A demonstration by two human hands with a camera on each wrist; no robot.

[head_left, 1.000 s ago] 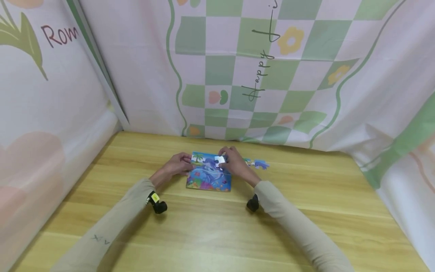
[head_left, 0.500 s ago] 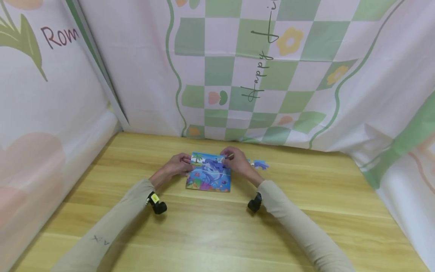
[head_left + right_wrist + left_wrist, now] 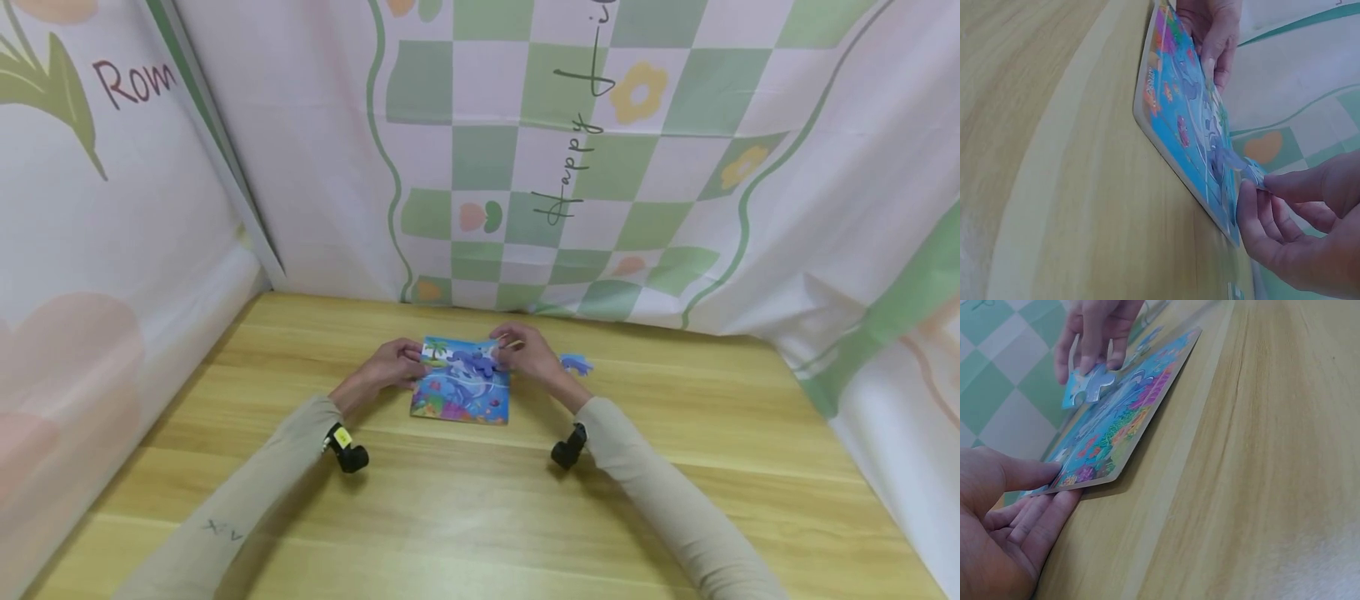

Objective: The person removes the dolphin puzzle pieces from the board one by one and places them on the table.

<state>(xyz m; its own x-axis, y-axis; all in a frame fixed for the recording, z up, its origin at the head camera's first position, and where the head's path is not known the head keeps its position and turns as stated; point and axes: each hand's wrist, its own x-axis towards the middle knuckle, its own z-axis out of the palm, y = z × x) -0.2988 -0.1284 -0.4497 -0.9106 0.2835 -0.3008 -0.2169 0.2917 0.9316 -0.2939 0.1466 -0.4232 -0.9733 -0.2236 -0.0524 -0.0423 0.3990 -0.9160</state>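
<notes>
A jigsaw puzzle board (image 3: pixel 453 400) with an undersea dolphin picture lies near the back of the table. My left hand (image 3: pixel 388 363) pinches its left edge; in the left wrist view the thumb lies on top and the fingers are beneath the edge. Over the board's upper right part, my right hand (image 3: pixel 531 355) pinches a blue puzzle piece (image 3: pixel 1090 386) between thumb and fingertips. In the right wrist view this piece (image 3: pixel 1249 172) is tilted, held just above the picture. The board's upper right corner is partly hidden by the right hand.
A loose blue puzzle piece (image 3: pixel 576 364) lies on the wooden table (image 3: pixel 465 517), right of my right hand. Behind the table hangs a checked green and white curtain (image 3: pixel 487 158). More printed cloth (image 3: pixel 90 250) closes off the left side.
My right hand has shifted slightly right and turned. The white jigsaw-shaped face at its fingers has given way to a blue picture side. The left hand stays on the board's edge.
</notes>
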